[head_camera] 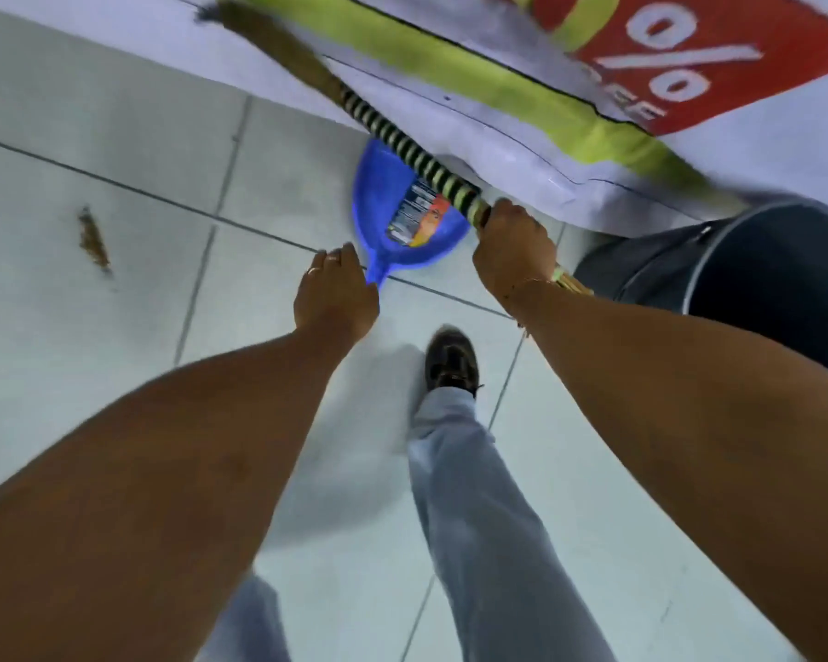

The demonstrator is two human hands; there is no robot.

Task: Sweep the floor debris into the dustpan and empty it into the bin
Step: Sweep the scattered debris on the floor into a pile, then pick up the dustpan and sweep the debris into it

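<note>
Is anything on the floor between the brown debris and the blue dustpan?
Nothing visible. Only bare tile separates the debris from the dustpan, held by the left hand; the broom in the right hand passes above it.

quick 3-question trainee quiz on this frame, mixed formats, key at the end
1. True or false: the right hand grips the broom.
2. The left hand is at the handle of: A) the dark bin B) the blue dustpan C) the banner
3. Fill in: the brown debris lies on the floor to the ___ of the dustpan.

Key: 1 true; 2 B; 3 left
</note>
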